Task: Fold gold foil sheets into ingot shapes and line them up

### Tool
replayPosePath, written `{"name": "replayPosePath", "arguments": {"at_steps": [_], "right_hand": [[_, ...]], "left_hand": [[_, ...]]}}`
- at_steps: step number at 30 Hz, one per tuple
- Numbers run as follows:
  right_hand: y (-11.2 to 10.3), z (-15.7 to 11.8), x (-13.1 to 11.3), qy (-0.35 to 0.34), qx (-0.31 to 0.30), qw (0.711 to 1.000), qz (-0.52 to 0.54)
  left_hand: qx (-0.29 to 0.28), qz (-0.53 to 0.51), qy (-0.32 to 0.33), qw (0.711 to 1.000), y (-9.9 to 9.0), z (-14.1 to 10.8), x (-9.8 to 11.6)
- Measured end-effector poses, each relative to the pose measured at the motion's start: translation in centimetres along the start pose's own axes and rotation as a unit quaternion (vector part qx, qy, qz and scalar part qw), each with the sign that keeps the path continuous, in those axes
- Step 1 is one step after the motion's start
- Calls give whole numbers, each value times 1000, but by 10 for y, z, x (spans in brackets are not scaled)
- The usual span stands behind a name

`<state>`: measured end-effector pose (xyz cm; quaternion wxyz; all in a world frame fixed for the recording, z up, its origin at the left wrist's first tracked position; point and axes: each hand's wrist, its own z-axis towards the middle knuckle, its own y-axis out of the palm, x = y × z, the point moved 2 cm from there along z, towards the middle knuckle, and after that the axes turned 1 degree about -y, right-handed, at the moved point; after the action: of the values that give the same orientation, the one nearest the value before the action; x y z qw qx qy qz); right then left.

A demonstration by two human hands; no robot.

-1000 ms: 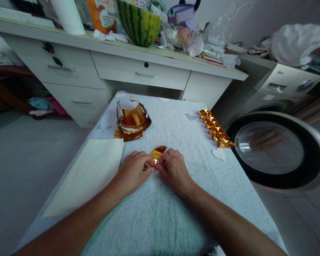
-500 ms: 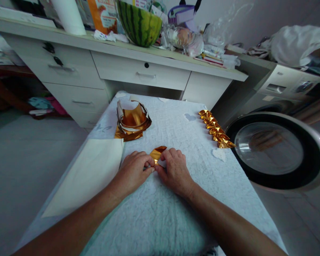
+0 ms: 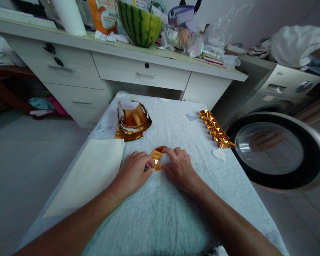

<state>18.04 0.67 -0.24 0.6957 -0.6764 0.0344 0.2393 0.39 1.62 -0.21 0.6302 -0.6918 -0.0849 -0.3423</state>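
Note:
A small piece of gold foil paper [image 3: 156,156], partly folded and with a pale underside showing at its right, lies between my hands. My left hand [image 3: 136,166] pinches its left side between thumb and curled fingers. At the right side, my right hand [image 3: 180,165] has its index finger on the upper corner and its thumb at the lower edge, with a gap between them. A curled stack of gold foil sheets [image 3: 134,121] stands beyond my left hand. Several folded gold foil pieces [image 3: 215,128] form a row at the table's right edge.
A cream sheet [image 3: 88,174] covers the left side of the cloth-covered table [image 3: 170,124]. The open round washing machine door [image 3: 274,149] is close to the right edge. Behind, a drawer desk holds a cut watermelon [image 3: 140,25], a white roll [image 3: 69,16] and plastic bags.
My right hand has shifted slightly right, and its thumb and index finger have spread apart, exposing more of the foil paper. My left hand stays in place.

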Motion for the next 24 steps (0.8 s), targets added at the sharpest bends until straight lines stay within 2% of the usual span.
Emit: {"name": "replayPosePath", "arguments": {"at_steps": [5,9,12,20,24], "right_hand": [[-5,-1,6,-25,4,999,46],[-9,4,14,-49,46,991,117],[-8,11,16,-50,62,992,98],[-2,20,16,-82,34,993,80],[-2,22,15,-67,35,993,87]], "left_hand": [[-4,-2,0,1000,0,-1,1],[-8,-4,2,1000,-1,-1,1],[-8,2,6,1000,0,0,1],[-2,15,8,1000,0,-1,3],[-5,30,11,999,-1,-2,4]]}}
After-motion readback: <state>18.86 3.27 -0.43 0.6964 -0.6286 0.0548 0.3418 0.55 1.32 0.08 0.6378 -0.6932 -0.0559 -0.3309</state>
